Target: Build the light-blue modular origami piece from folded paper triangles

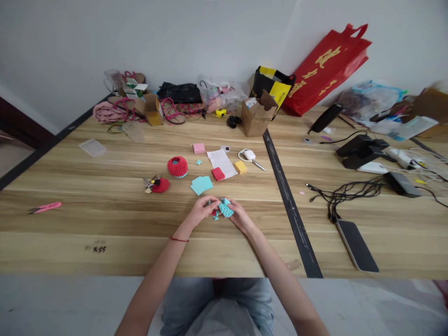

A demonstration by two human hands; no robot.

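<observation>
A turquoise folded-paper piece (pixel 226 208) made of interlocked units is between my hands, low over the near middle of the table. My right hand (pixel 241 218) grips it from the right side. The fingers of my left hand (pixel 201 210) are closed at its left edge, pinching folded paper; exactly which part is hidden. Loose turquoise and red bits (pixel 215 214) lie just below my left fingertips. Beyond my hands sit turquoise paper sheets (pixel 202 185), a round red folded-paper model (pixel 177 166) with a turquoise base, and a small turquoise paper unit (pixel 199 162).
Red (pixel 218 174), yellow (pixel 241 167) and pink paper pads (pixel 199 148) rest around a written sheet (pixel 224 161). A pink-handled cutter (pixel 45 207) lies far left. At right are tangled cables (pixel 357 192) and a power bank (pixel 357 246). Bags and boxes (pixel 257 114) line the wall.
</observation>
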